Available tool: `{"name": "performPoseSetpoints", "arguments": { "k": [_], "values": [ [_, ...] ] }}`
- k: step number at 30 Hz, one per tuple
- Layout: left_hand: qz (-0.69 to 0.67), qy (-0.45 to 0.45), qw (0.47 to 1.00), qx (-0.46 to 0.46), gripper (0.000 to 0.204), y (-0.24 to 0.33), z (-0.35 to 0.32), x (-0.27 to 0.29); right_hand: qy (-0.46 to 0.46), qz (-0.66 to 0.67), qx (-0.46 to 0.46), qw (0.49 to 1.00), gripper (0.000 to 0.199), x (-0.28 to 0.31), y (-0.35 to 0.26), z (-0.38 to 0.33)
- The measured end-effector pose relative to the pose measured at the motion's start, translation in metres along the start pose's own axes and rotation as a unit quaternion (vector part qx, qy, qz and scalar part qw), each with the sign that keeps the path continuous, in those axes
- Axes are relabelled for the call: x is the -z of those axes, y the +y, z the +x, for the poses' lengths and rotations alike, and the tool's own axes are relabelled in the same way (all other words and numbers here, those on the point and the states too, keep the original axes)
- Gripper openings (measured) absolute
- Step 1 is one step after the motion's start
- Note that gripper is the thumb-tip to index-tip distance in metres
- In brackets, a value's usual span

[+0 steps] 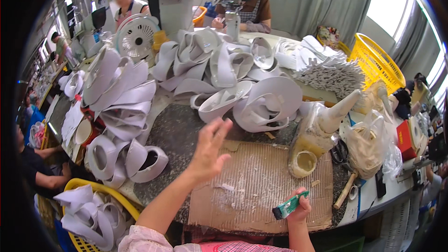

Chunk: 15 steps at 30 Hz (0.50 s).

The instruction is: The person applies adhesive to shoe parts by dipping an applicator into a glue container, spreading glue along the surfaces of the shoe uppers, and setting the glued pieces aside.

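My left hand is held out over the worktable, fingers stretched and apart, with nothing in it. It is just short of a round curved white piece at the front of a heap. Low on the right, my right hand grips a small brush with a green handle and a dark, squared end pointing left. Under both lies a worn corrugated cardboard sheet with pale scraps on it. A yellowish, crusted pot with a round opening stands at the cardboard's right edge.
More curved white pieces are stacked on the left, and others fill a yellow basket below. Black-handled scissors, a wooden stick and a plastic bag lie right. A fan and a machine stand behind; co-workers sit beyond.
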<state>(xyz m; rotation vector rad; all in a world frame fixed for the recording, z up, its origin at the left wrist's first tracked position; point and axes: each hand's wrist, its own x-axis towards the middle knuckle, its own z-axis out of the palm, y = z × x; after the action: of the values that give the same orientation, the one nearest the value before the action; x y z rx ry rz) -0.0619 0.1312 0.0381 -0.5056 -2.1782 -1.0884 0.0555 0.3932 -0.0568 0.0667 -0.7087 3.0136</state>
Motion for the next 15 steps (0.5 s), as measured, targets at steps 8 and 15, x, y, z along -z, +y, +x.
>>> {"name": "performPoseSetpoints", "arguments": {
  "k": [8,15],
  "values": [
    [-0.096,-0.088,0.974,0.187,0.026,-0.068,0.094,0.016,0.063,-0.062,0.005,0.996,0.023,0.011,0.006,0.004],
    [0.206,-0.070,0.975,-0.044,0.030,-0.094,0.079,0.001,0.058,-0.079,-0.006,0.995,0.020,0.007,0.008,0.009]
  ]
}}
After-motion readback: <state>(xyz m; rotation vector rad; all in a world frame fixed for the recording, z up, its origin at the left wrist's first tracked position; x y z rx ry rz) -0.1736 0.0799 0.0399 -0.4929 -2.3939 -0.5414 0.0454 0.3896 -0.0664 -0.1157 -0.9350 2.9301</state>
